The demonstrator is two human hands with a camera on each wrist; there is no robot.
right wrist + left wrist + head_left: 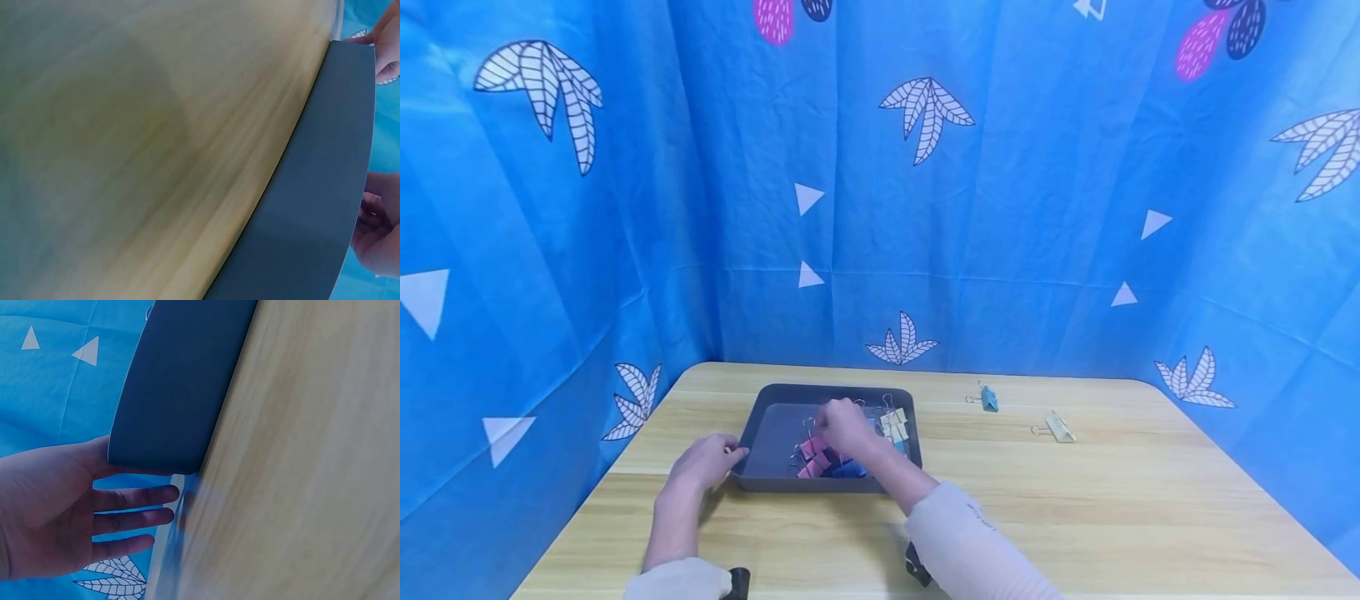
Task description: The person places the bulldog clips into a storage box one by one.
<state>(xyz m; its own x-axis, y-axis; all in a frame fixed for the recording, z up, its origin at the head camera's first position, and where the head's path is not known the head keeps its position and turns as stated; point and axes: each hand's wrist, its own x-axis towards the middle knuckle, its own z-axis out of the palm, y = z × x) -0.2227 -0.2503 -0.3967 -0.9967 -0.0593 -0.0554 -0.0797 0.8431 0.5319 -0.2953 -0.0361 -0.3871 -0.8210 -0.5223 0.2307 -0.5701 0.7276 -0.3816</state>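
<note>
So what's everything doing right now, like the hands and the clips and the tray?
Left hand: fingers straight, touching the tray's left edge.
Right hand: inside the tray over the clips, grip unclear.
Dark tray: flat on the table, holding binder clips.
Blue clip: lying loose on the table.
Cream clip: lying loose on the table.

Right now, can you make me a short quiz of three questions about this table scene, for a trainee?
1. True or false: the left hand touches the tray.
2. Where is the right hand? A) above the clips in the tray B) on the blue clip C) off the table
3. How many clips lie outside the tray?

Key:
1. True; its straight fingers rest at the tray's left corner.
2. A.
3. Two: the blue clip and the cream clip.
</note>
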